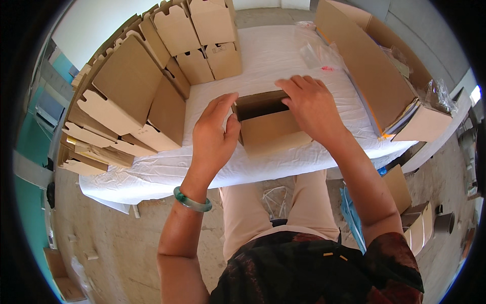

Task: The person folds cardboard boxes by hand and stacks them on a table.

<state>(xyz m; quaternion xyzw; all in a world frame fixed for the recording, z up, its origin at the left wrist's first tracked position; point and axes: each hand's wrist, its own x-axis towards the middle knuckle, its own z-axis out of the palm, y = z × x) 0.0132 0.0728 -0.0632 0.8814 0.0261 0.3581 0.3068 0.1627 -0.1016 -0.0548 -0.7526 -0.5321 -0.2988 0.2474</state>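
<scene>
A small brown cardboard box stands on the white cloth in front of me. Its top gapes at the far side, showing a dark inside, and a flap slopes toward me at the near side. My left hand is at the box's left edge, fingers stretched out and thumb apart from them; whether the fingertips touch the cardboard I cannot tell. At the far right corner, my right hand bends its fingers over the outside while the thumb lies at the inner side of the wall. A green bangle circles my left wrist.
Folded brown boxes are stacked along the left of the cloth-covered table. A long open carton holding plastic and papers flanks the right side. Clear plastic bags lie beside it. More cardboard is on the floor at right.
</scene>
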